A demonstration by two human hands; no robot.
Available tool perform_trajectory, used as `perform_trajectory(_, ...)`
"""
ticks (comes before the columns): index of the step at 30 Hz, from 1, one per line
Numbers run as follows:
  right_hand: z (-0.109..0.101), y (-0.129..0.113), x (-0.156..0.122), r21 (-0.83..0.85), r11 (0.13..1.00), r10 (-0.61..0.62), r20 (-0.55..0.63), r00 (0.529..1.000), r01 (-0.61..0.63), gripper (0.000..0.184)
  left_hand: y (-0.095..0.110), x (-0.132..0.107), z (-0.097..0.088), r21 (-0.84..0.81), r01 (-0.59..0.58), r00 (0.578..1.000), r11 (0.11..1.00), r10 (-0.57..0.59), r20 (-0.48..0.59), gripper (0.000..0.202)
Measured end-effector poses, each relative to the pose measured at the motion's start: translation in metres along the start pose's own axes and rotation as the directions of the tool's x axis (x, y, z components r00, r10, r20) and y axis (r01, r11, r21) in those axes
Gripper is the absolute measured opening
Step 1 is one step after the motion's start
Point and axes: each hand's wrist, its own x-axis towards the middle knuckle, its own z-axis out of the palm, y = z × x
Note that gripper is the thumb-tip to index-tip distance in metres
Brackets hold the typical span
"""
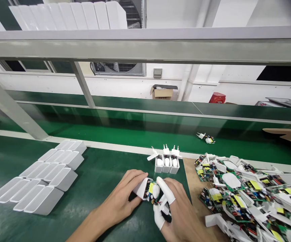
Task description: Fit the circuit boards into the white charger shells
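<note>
My left hand (122, 195) is closed round a white plastic charger case (140, 189), which lies tilted with its mouth toward the right. In my right hand (179, 206), white covers on the thumb and forefinger, I grip a circuit board (152, 190) with yellow tape and a white pad. The board's left end meets the mouth of the case; how deep it sits I cannot tell. A white plug part (164, 205) shows between my right fingers. Just beyond my hands stand three white cases (167, 164) with boards inside and plugs sticking up.
Rows of white cases (45, 200) stand at left on the green table. At right, a heap of circuit boards (246, 201) covers a brown board (192, 174). One board with a plug (208, 138) lies on the green belt (125, 132). A shelf beam (145, 48) crosses overhead.
</note>
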Motion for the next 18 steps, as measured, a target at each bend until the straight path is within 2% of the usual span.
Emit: perform_trajectory(18, 0.0014, -0.0004, -0.0066, 0.023, 1.0, 0.018, 0.041, 0.999, -0.019, 0.079, -0.0023, 0.0015, 0.0018, -0.014, 0.005, 1.0, 1.0, -0.005, 0.01, 0.059)
